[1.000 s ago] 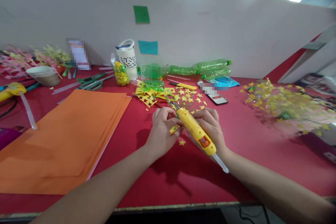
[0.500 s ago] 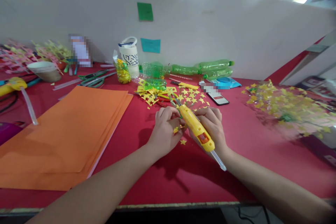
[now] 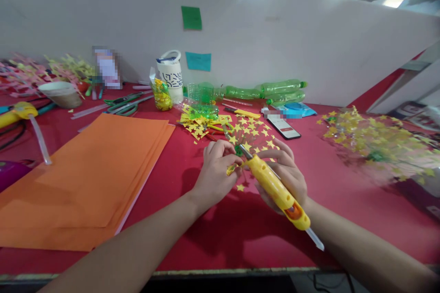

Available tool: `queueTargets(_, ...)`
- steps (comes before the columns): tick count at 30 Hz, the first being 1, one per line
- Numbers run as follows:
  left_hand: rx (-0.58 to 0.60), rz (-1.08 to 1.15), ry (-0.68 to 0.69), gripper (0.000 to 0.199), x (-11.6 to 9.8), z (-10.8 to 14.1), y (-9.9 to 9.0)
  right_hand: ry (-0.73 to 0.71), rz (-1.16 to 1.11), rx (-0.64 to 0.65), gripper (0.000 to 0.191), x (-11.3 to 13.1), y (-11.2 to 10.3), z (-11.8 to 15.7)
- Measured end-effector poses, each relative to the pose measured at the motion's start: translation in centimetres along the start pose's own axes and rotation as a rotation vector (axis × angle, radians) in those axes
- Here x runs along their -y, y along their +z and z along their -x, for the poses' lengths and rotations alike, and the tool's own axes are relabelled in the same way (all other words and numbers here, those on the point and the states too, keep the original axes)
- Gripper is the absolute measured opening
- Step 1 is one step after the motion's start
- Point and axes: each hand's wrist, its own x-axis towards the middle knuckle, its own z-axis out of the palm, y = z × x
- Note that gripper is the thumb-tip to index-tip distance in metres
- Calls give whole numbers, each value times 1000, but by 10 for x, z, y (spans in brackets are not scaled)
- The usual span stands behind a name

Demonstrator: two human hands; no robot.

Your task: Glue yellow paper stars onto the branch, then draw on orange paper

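My left hand (image 3: 217, 174) is closed, its fingertips pinching a small green and yellow piece (image 3: 232, 168) whose shape is partly hidden. Close on its right, my right hand (image 3: 287, 174) is wrapped round a yellow glue gun (image 3: 277, 187). The metal nozzle points up and left, near my left fingertips, and a clear glue stick (image 3: 315, 239) juts from the back end. On the red table just below the hands lies a single yellow star (image 3: 240, 188). Many more yellow stars (image 3: 252, 126) are scattered beyond the hands.
Orange sheets (image 3: 89, 169) cover the left side. Another glue gun (image 3: 20, 112) rests far left. At the back are scissors (image 3: 127, 105), a white tumbler (image 3: 172, 78), green bottles (image 3: 282, 87) and a phone (image 3: 283, 127). A bunch of star-covered stems (image 3: 374, 139) spreads at right.
My right hand has moved right and slightly down with the glue gun, drawing the nozzle back towards me. My left hand has hardly moved.
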Motion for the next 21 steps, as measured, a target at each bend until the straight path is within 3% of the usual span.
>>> queueTargets(21,48,-38,28,5,-2,0,-5,37,-9,9,17,-2,1,1)
